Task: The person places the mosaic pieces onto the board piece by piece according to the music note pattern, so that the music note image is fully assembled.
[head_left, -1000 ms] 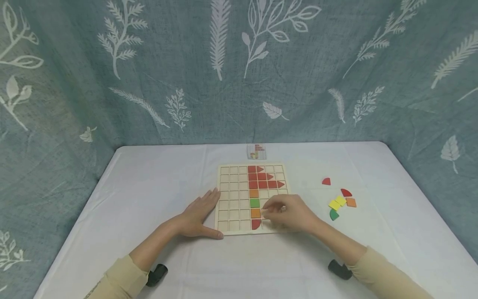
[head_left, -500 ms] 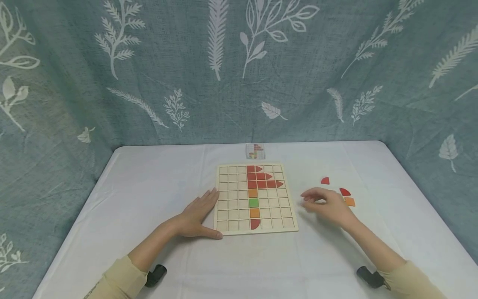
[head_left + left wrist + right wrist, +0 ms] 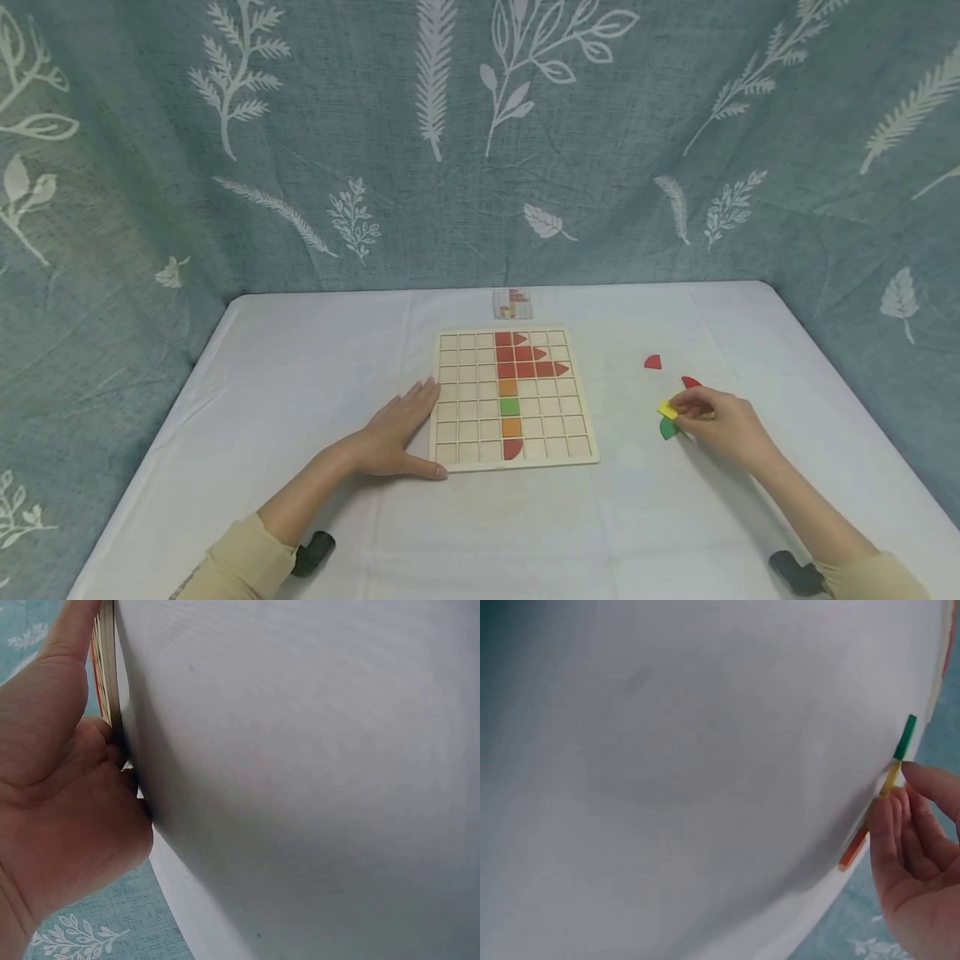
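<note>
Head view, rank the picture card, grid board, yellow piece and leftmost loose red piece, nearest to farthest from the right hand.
1. Yellow piece, touching the right hand.
2. Leftmost loose red piece, ahead and left.
3. Grid board, farther left.
4. Picture card, past the board's far edge.

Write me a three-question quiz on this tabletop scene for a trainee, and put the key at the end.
1. True or false: the left hand is on the same side of the board as the loose pieces.
2. The right hand has its thumb and fingers at a piece of which colour? A) blue B) yellow C) purple
3. Fill in: the green square sits in a column between two ____ squares.

Key: 1 false; 2 B; 3 orange.
</note>
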`<state>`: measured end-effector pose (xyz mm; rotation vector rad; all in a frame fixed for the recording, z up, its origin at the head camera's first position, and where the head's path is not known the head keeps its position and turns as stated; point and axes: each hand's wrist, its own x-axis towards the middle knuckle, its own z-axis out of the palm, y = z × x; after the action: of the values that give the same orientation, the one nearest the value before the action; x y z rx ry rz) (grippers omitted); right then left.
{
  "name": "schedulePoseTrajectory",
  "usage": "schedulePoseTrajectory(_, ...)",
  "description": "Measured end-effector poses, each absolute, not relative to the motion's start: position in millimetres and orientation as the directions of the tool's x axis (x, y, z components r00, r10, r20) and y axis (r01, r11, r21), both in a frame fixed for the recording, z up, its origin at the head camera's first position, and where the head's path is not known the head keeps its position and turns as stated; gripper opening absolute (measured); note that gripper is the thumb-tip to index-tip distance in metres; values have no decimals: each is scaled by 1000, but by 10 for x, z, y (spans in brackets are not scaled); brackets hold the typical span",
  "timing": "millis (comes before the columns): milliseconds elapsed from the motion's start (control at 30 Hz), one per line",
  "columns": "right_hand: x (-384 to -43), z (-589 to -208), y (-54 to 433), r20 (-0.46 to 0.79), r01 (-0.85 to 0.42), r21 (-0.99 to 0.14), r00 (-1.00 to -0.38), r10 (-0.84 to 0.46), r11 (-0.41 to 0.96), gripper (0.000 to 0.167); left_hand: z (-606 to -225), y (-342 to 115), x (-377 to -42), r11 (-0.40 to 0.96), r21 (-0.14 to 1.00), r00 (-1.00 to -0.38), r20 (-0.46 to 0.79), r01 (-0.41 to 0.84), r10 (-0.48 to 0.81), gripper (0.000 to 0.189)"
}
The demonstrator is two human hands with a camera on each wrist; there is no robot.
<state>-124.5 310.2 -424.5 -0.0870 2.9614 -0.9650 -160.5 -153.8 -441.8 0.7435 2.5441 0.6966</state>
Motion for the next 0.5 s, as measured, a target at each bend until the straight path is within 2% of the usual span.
schedulePoseTrajectory(200, -1288, -4273, 3131, 61, -127, -548, -992, -112, 827, 25, -4407, -1539, -1601, 731, 565, -778, -229, 383, 585, 121)
schedulePoseTrajectory(500, -1327, -4279, 3086, 76, -140, -529, -990, -117, 837, 27, -4392, -1535, -1598, 734, 567, -780, -236, 374, 580, 121)
